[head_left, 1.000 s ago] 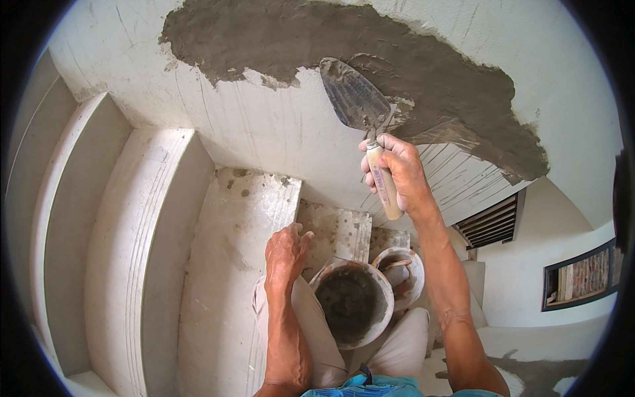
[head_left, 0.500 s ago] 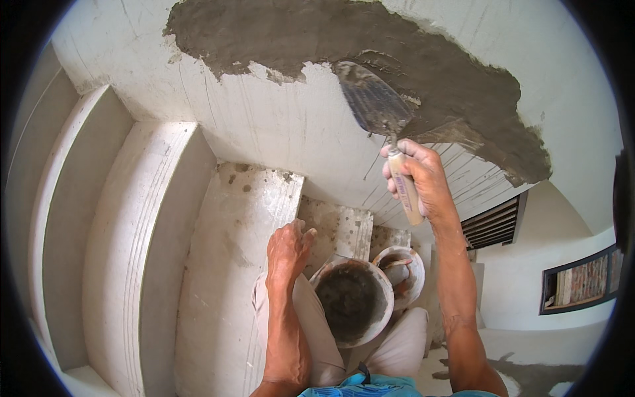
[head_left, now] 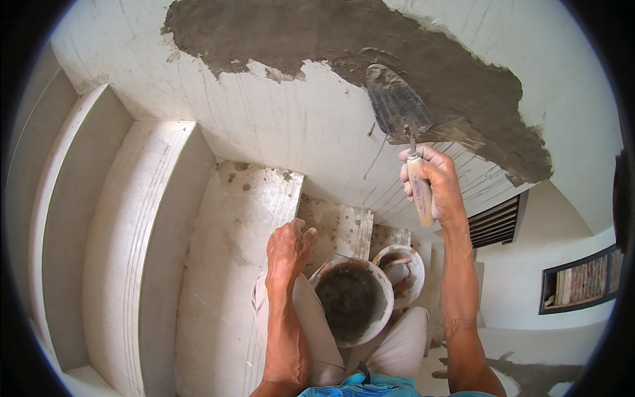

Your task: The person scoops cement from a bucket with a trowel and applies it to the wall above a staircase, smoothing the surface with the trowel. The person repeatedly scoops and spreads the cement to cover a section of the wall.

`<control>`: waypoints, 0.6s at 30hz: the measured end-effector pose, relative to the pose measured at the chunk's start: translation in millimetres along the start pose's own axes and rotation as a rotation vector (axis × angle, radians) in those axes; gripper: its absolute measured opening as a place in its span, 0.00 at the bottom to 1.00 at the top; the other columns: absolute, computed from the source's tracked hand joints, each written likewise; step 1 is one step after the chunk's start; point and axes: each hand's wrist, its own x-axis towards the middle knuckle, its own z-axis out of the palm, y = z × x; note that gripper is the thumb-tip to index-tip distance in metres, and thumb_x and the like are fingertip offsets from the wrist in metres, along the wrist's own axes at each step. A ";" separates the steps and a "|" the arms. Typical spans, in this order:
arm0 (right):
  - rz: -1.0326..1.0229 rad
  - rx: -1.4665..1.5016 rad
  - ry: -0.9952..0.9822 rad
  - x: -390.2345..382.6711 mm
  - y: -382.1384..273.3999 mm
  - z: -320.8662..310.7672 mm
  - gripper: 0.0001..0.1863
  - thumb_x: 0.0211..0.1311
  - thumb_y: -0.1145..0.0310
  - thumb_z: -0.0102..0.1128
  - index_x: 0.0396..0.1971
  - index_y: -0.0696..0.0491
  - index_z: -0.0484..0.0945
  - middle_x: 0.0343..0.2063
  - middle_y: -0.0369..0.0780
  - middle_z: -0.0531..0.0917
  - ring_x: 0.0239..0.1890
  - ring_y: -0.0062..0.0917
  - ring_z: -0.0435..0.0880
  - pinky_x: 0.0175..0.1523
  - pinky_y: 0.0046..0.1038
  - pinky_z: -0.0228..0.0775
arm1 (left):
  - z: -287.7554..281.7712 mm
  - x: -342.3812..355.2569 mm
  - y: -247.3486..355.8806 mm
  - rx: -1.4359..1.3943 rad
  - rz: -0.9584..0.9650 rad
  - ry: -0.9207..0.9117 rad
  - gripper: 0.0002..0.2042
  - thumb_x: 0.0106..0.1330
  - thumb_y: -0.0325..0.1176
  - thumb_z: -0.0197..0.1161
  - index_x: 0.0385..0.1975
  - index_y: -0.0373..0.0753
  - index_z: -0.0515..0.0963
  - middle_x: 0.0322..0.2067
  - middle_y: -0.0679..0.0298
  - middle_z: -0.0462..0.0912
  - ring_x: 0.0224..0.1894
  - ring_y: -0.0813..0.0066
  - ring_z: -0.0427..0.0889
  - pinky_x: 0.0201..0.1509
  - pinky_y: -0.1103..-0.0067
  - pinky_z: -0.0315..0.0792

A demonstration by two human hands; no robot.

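Note:
My right hand [head_left: 438, 182] is wrapped round the wooden handle of a trowel [head_left: 398, 102]. The trowel's mortar-smeared blade points up and lies over the lower edge of a wet grey mortar patch [head_left: 284, 33] on the white wall [head_left: 264, 119]. Close to my left knee, my left hand [head_left: 289, 248] rests with its fingers curled in, and no tool shows in it. Between my knees stands a bucket [head_left: 389, 311] with grey mortar inside. Just beyond it on the right is a smaller bucket [head_left: 419, 274] with a handled tool in it.
Concrete stairs [head_left: 159, 172] climb to the left, and mortar-spotted steps [head_left: 258, 192] run down to the right along the wall. A dark slatted vent [head_left: 497, 221] and a dark-framed opening [head_left: 582, 281] are on the right. Grey mortar stains mark the floor [head_left: 529, 374] at lower right.
My right hand and the trowel have shifted to the right along the lower edge of the mortar patch. My left hand and both buckets have stayed put.

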 end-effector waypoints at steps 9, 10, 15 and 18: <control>-0.063 -0.155 -0.080 31.1 1.8 42.0 0.13 0.65 0.70 0.55 0.43 0.63 0.79 0.24 0.37 0.80 0.20 0.16 0.79 0.22 0.21 0.71 | -1.3 1.4 3.0 -0.031 -0.046 -0.004 0.15 0.66 0.40 0.66 0.40 0.31 0.82 0.33 0.43 0.85 0.40 0.40 0.82 0.46 0.57 0.74; -0.079 -0.168 -0.079 36.5 4.0 41.6 0.13 0.65 0.70 0.55 0.43 0.64 0.79 0.24 0.37 0.80 0.20 0.16 0.79 0.22 0.20 0.71 | -1.4 1.7 3.0 -0.027 -0.049 -0.011 0.15 0.66 0.40 0.66 0.40 0.31 0.82 0.33 0.42 0.84 0.40 0.40 0.82 0.46 0.57 0.74; -0.079 -0.172 -0.004 30.9 4.2 28.4 0.14 0.62 0.72 0.53 0.43 0.63 0.79 0.25 0.37 0.80 0.21 0.17 0.80 0.23 0.20 0.72 | 1.7 0.2 -2.8 -0.051 0.002 0.036 0.15 0.67 0.40 0.65 0.38 0.31 0.82 0.33 0.42 0.84 0.41 0.40 0.82 0.45 0.56 0.73; -0.091 -0.184 0.075 19.9 5.7 12.7 0.14 0.61 0.72 0.54 0.43 0.64 0.80 0.25 0.38 0.81 0.21 0.17 0.81 0.23 0.20 0.72 | -2.2 1.6 0.8 0.010 -0.051 -0.047 0.17 0.67 0.40 0.65 0.46 0.33 0.83 0.37 0.43 0.86 0.42 0.44 0.85 0.48 0.60 0.76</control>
